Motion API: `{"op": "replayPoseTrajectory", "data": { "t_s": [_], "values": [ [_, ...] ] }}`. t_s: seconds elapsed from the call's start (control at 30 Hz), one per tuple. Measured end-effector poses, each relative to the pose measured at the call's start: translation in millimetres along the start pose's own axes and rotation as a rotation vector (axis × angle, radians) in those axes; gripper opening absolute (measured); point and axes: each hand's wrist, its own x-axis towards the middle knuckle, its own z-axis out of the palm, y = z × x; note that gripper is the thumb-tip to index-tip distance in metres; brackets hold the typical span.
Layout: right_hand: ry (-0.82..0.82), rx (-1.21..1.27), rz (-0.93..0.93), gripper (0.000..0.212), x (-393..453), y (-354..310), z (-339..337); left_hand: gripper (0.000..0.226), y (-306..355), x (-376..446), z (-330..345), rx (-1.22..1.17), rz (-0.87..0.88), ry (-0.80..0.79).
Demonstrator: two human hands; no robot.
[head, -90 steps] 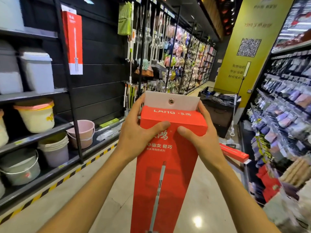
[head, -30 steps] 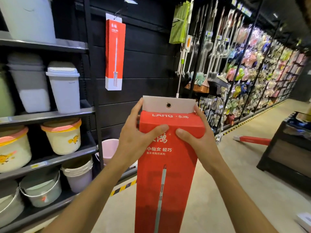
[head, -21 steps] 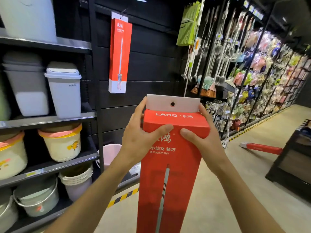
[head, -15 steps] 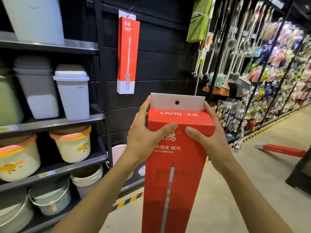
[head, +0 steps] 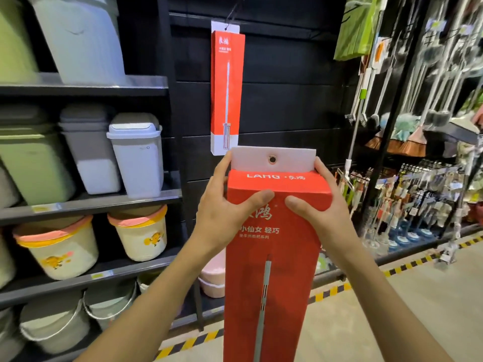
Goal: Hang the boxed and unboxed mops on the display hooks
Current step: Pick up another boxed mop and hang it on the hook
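Closer now to the black slat wall [head: 282,100], the person holds the red boxed mop [head: 274,257] upright before it, just below the hanging boxed mop [head: 226,87]. Bin shelves [head: 86,199] stand left, brooms [head: 397,142] right. Left hand [head: 222,212] and right hand [head: 318,207] clasp its top, thumbs across the front, beneath the eyelet tab [head: 272,159].
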Motion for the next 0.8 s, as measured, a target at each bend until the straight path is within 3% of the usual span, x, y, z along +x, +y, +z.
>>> {"op": "replayPoseTrajectory", "data": {
  "t_s": [0.17,0.63,0.8],
  "values": [
    [-0.049,0.004,-0.016,0.090,48,13,-27,0.092,-2,37,31,0.059,0.001,0.050],
    [0.020,0.104,-0.045,0.099,150,64,-62,0.101,-40,130,88,0.063,0.039,0.170],
    [0.040,0.098,-0.068,0.097,193,85,-58,0.094,-63,170,89,0.055,0.050,0.188]
  ]
}}
